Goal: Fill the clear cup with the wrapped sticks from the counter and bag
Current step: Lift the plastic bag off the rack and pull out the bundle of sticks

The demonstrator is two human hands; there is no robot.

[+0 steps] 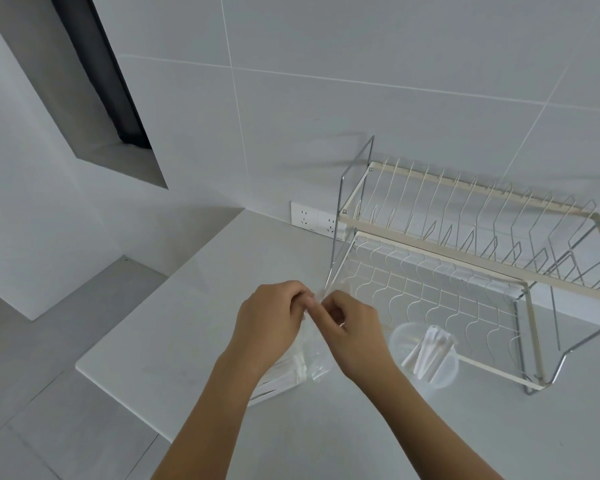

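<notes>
A clear plastic bag [310,363] with several white wrapped sticks [284,374] in it rests on the grey counter [174,327]. My left hand [274,317] and my right hand [350,327] meet above it, both pinching the bag's gathered top edge. To the right stands the clear cup [426,355], upright, with several wrapped sticks [428,353] leaning inside. My forearms hide much of the bag's lower part.
A two-tier wire dish rack [465,244] stands just behind and right of the cup against the tiled wall. Wall sockets [314,218] sit left of the rack. The counter's left edge [84,367] drops to the floor.
</notes>
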